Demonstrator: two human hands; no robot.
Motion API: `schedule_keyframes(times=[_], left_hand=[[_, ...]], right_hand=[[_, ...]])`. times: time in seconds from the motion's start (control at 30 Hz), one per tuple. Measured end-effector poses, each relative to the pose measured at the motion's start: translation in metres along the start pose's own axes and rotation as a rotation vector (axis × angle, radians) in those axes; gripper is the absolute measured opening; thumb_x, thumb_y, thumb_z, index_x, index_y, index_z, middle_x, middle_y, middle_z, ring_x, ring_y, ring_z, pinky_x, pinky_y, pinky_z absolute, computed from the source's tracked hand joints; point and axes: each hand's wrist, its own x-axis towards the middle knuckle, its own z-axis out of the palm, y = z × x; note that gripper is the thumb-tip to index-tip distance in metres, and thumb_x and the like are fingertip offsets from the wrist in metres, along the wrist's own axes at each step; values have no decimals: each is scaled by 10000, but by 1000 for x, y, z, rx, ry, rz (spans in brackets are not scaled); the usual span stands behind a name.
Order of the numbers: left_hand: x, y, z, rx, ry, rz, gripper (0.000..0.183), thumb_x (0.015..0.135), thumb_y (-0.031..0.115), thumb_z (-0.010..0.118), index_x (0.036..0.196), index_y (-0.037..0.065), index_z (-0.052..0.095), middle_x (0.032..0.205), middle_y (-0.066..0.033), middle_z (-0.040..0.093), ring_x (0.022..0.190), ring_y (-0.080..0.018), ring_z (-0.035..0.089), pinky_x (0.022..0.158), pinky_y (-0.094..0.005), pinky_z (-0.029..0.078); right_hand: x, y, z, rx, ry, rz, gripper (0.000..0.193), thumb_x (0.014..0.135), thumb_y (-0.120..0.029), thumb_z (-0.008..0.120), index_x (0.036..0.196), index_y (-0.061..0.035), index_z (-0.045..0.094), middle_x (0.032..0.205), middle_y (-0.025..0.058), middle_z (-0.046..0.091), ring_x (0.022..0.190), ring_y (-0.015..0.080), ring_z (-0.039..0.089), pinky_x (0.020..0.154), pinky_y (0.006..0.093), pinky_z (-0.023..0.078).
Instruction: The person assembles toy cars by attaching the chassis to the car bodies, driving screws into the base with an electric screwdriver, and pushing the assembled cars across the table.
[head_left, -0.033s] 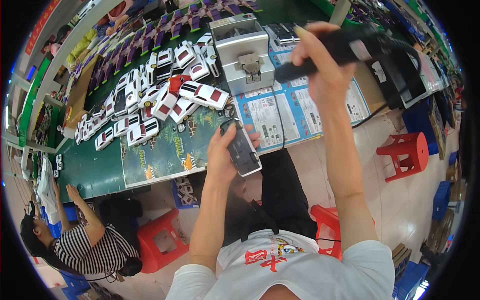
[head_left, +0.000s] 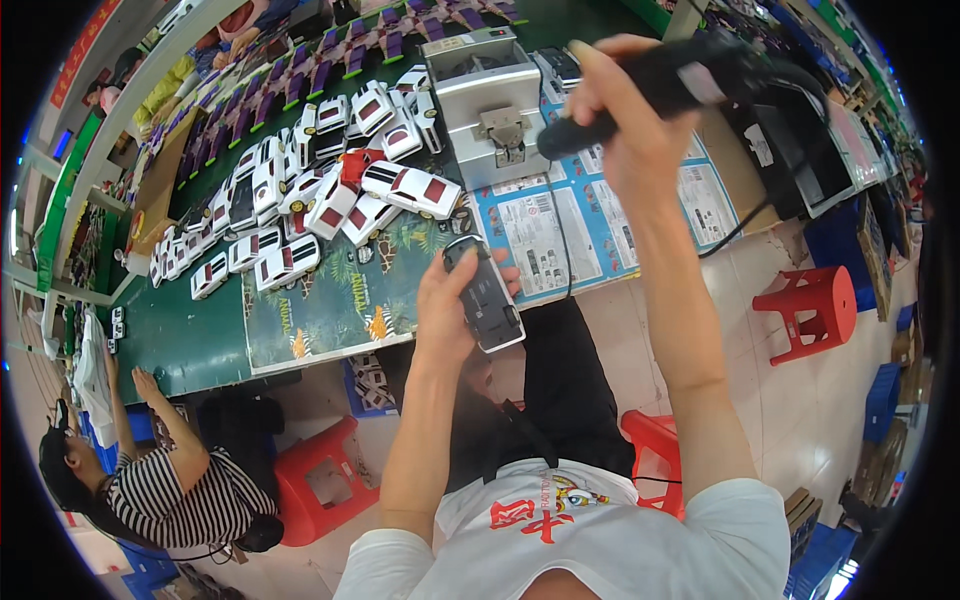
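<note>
Both hands are occupied: the left hand [head_left: 443, 300] pinches a white toy car [head_left: 492, 305] between thumb and fingers, and the right hand [head_left: 648, 152] is wrapped round a black corded tool [head_left: 665, 85]. That car sits just off the near edge of the tabletop [head_left: 190, 355], underside up, its black base seated in the white body; judging by this, those two parts are already together, though whether anything fastens them is too small to tell. Between car and tool there is a clear gap, so no contact work is under way on this piece, and whether it is finished or partway cannot be told. Just beyond it lies a blue-and-white printed sheet [head_left: 530, 235], with a grey metal machine [head_left: 495, 110] standing at its far left. To the left is a large heap of white cars [head_left: 415, 188], mostly roof up, with a red piece [head_left: 355, 165] among them; they look assembled from above, but their undersides are mostly hidden, so how many remain to be handled stays unclear. Farther off runs a row of purple and green parts [head_left: 350, 50]; at the near left, a co-worker in a striped top [head_left: 190, 490] reaches to the tabletop.
</note>
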Motion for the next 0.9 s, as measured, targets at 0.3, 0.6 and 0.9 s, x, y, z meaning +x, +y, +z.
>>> schedule_keyframes(times=[0.3, 0.6, 0.9], left_hand=[[2, 4, -6, 41, -6, 43, 317, 939, 132, 663, 1177, -18, 517, 1053, -178, 677, 844, -226, 712, 712, -370, 625], [5, 1, -7, 56, -38, 69, 289, 901, 66, 681, 1142, -37, 560, 1064, -186, 689, 840, -222, 714, 715, -366, 626], [5, -1, -3, 83, -40, 82, 305, 880, 32, 695, 1150, -33, 569, 1034, -156, 698, 840, -201, 712, 665, -321, 606]], right_hand=[[4, 61, 29, -247, -106, -86, 136, 854, -89, 756, 806, -10, 656, 605, 15, 613, 499, 86, 573, 498, 222, 436], [2, 40, 40, -200, -121, 205, 188, 832, -122, 769, 767, -35, 616, 572, 5, 548, 458, 89, 502, 482, 247, 408], [-60, -13, 44, 291, -126, 290, 167, 840, -64, 753, 843, -6, 597, 587, 38, 550, 463, 101, 508, 485, 244, 430]])
